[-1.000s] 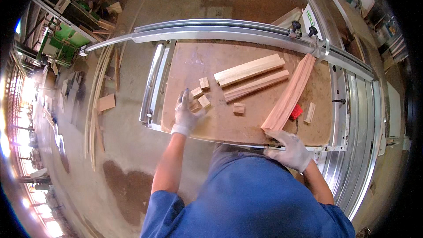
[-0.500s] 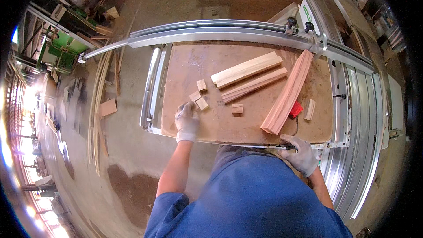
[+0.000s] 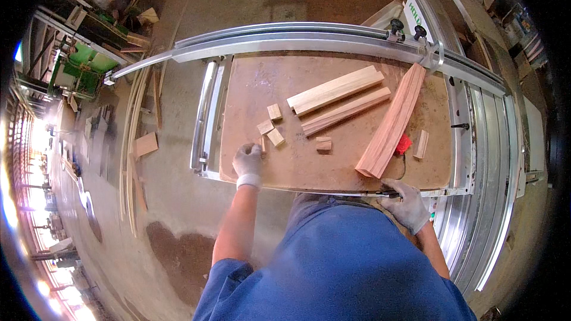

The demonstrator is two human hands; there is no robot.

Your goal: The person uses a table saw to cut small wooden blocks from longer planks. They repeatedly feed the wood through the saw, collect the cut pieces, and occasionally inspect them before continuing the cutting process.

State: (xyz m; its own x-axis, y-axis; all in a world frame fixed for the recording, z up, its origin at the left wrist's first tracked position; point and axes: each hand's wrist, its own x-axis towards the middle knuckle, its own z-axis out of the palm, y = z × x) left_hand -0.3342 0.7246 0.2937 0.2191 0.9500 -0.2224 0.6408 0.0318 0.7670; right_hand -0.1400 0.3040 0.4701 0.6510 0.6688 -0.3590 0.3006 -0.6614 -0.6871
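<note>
My left hand (image 3: 247,162), in a pale work glove, is closed at the left front of a brown board-topped table (image 3: 333,169). A thin edge of a small wood block (image 3: 263,144) shows at its fingertips. Beside it lie three more little blocks, among them a pale wood block (image 3: 274,112). My gloved right hand (image 3: 409,207) is curled at the front edge around a slim dark tool (image 3: 389,194), its kind unclear. Just beyond that hand, a thick reddish timber (image 3: 392,122) lies slanted, with a red object (image 3: 404,144) partly behind it.
Two long wood pieces, a pale timber (image 3: 336,90) and a darker strip (image 3: 346,111), lie mid-table. Small offcuts (image 3: 323,143) are nearby. An aluminium fence (image 3: 285,42) crosses the far side; sliding rails (image 3: 485,160) run on the right. Long boards (image 3: 131,142) lie on the floor at left.
My left hand has drawn slightly back and left from the small blocks, with a thin wood edge now showing at its fingertips. My right hand stays almost in place.
</note>
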